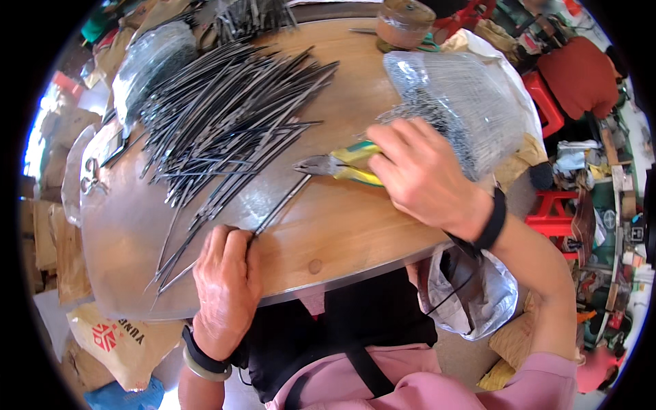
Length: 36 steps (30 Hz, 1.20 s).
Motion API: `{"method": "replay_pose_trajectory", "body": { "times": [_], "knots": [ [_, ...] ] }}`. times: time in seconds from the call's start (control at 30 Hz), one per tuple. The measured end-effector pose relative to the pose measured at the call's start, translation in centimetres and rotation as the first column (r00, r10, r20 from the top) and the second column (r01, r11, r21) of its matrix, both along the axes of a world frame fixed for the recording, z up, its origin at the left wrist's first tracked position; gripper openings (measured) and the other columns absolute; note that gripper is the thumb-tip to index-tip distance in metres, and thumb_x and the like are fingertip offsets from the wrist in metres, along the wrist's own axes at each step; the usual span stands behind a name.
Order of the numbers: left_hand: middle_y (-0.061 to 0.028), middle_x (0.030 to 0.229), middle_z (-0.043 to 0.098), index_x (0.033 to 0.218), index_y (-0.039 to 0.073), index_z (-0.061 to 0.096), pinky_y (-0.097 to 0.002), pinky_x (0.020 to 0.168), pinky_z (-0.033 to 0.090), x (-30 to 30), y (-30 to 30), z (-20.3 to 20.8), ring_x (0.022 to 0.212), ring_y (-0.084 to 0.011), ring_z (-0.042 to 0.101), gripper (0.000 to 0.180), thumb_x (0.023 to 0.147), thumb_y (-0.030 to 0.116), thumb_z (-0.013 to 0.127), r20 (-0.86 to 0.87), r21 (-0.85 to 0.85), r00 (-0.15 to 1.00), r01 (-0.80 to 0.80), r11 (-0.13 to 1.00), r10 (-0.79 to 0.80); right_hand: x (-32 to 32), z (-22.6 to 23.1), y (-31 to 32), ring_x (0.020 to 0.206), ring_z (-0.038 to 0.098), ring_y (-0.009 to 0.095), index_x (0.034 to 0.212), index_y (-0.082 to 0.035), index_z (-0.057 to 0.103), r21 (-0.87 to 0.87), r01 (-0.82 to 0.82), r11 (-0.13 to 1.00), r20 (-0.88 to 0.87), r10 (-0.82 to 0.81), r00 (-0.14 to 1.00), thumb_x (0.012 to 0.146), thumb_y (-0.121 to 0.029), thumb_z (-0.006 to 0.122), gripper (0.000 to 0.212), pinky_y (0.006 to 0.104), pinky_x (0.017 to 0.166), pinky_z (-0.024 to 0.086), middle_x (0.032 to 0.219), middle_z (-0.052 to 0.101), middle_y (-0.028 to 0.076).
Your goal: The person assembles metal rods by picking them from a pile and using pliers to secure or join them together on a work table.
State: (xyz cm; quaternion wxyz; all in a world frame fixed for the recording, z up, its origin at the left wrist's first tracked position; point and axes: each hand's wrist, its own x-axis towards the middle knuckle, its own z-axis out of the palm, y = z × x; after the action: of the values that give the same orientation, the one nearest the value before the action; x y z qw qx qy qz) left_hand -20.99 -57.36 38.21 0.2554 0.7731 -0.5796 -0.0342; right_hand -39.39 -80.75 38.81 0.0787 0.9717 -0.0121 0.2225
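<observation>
My right hand (427,174) is wrapped round the yellow-green handles of a pair of pliers (352,164), whose metal jaws point left. Just below those jaws lies the far end of a thin dark rod (283,202); whether they touch, I cannot tell. The rod's near end runs into the curled fingers of my left hand (229,273), which rests low on the table. Beyond that hand spreads a big loose pile of thin dark rods (225,116). On the right, a clear plastic bag (471,102) holds many thin silvery pieces, some spilling toward the pliers.
The wooden table (355,232) has a curved near edge. A tape roll (406,24) stands at the far side, scissors (92,176) lie at the left. Another plastic-wrapped bundle (154,65) sits far left. An open silvery bag (471,294) hangs below the right edge, near red stools (550,215).
</observation>
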Motion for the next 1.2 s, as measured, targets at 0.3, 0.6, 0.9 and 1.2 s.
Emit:
{"method": "replay_pose_trajectory", "body": {
  "times": [0.3,0.6,0.9,1.2],
  "knots": [
    [-0.0087,0.078,0.061,0.114,-0.002,0.060,-0.0228,0.043,0.035,-4.0,5.6,-0.2,0.046,-0.0120,0.046,0.020,0.095,0.003,0.057,-0.964,0.240,-0.182,-0.285,0.928,0.193,-4.4,6.5,6.9,0.095,0.055,0.021,0.090,-0.001,0.061,0.725,-0.026,0.688,0.488,-0.487,0.724,0.082,0.003,0.065,0.010,0.0357,0.084,0.046,0.117,0.056,0.016],
    [-0.0099,0.067,0.049,0.131,-0.003,0.047,-0.0291,0.035,0.033,-6.0,6.5,0.4,0.042,-0.0154,0.043,0.058,0.078,0.003,0.071,-0.722,0.035,-0.671,-0.277,0.960,-0.168,-9.8,1.2,7.7,0.088,0.059,0.017,0.098,0.000,0.064,0.998,-0.002,0.069,0.046,-0.645,0.763,0.084,-0.002,0.067,0.014,0.0303,0.078,0.047,0.107,0.063,0.012],
    [-0.0057,0.070,0.061,0.099,-0.005,0.065,-0.0210,0.050,0.040,-7.0,5.5,-0.8,0.054,-0.0083,0.050,0.018,0.082,-0.007,0.070,-0.987,0.141,-0.099,-0.192,0.971,0.124,-9.1,1.5,8.8,0.086,0.057,0.019,0.097,0.003,0.060,0.915,-0.351,-0.197,0.207,-0.516,0.831,0.087,-0.009,0.070,0.019,0.0317,0.075,0.047,0.113,0.056,0.018],
    [-0.0053,0.076,0.063,0.097,-0.004,0.065,-0.0218,0.052,0.040,-6.9,4.8,-0.9,0.058,-0.0077,0.050,0.017,0.081,-0.006,0.070,-0.962,0.201,0.192,0.016,0.979,0.194,-8.1,0.1,10.3,0.087,0.060,0.018,0.093,0.000,0.064,0.998,-0.055,-0.030,0.039,-0.388,0.921,0.082,-0.007,0.075,0.017,0.0327,0.076,0.049,0.105,0.061,0.013]
  ]
}}
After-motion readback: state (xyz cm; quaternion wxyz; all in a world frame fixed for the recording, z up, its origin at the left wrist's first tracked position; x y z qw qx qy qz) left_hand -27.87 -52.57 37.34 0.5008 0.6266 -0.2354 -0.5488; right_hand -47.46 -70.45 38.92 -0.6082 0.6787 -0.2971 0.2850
